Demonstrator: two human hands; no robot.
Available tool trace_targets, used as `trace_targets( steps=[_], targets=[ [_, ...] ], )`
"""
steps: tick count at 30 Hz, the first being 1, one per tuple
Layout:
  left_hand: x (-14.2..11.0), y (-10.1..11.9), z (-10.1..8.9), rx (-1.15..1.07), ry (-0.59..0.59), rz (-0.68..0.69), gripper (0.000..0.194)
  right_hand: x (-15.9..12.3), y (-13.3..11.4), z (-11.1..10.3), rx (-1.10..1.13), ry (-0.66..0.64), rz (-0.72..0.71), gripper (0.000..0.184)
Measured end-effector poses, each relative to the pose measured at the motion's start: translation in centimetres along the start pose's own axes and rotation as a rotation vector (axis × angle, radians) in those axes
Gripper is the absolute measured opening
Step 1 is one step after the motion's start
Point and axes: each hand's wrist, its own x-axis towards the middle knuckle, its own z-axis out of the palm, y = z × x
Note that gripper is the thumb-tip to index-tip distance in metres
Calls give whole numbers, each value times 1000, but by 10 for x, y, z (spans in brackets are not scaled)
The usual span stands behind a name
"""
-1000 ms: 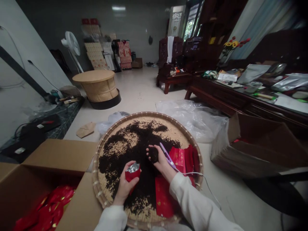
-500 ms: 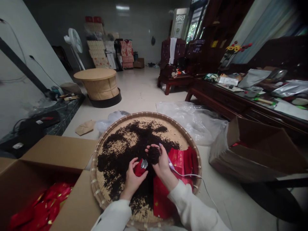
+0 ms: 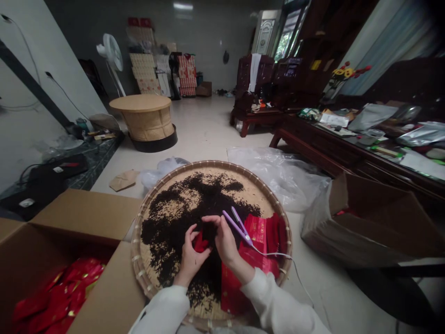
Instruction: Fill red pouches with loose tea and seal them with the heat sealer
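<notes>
Over the woven tray (image 3: 208,163), left of the purple tool (image 3: 247,239), grips a red pouch (image 3: 200,242) between left hand's (image 3: 192,258) thumb and curled fingers; cups right hand (image 3: 225,245) alongside with fingers together.

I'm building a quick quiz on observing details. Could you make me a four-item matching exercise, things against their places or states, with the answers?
1. Left hand
2. Purple tool
3. White fan
4. White cloth

A. Draped over a dark chair
B. Lying on the woven tray
C. Holding a small red pouch
D. Behind the round table

Pairs: 1-C, 2-B, 3-D, 4-A
</notes>
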Motion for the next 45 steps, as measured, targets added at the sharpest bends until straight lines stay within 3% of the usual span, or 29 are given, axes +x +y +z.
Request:
trace_targets(
  steps=[5,8,10,14,17,20,22,26,28,32,35,37,40,45],
  targets=[
    [0,-4,0,-29,-8,-14,72,-3,-4,-10,-43,-200,-2,59],
    [2,-4,-1,-85,-6,-8,74,-1,-13,-21,-116,-215,-24,51],
    [2,-1,-2,-148,-31,-10,75,1,-22,-29,-317,-269,-96,38],
    [1,7,-6,-251,-142,-55,78,5,-36,-38,-948,-596,-372,23],
    [0,12,-9,-202,-180,-69,79,7,-38,-40,-1175,-710,-495,13],
    [-1,10,-10,-158,-233,-94,80,10,-33,-42,-1214,-726,-557,14],
    [-1,7,-11,-106,-286,-122,75,14,-30,-46,-1212,-657,-576,16],
    [-1,3,-11,187,-439,-158,31,20,-29,-55,-1200,-455,-578,19],
    [-1,3,-11,281,-513,-157,31,20,-30,-56,-1142,-430,-562,24],
    [-3,8,-12,170,-631,-146,30,15,-29,-55,-909,-383,-482,32],
    [-5,8,-11,126,-625,-142,27,10,-31,-54,-854,-342,-439,34],
    [-5,7,-11,158,-592,-120,24,10,-39,-53,-925,-422,-414,29],
    [-6,6,-8,207,-570,-77,20,13,-55,-54,-1088,-642,-351,22],
    [-7,12,-4,221,-627,-66,20,18,-61,-56,-1220,-934,-276,16]
  ],
)
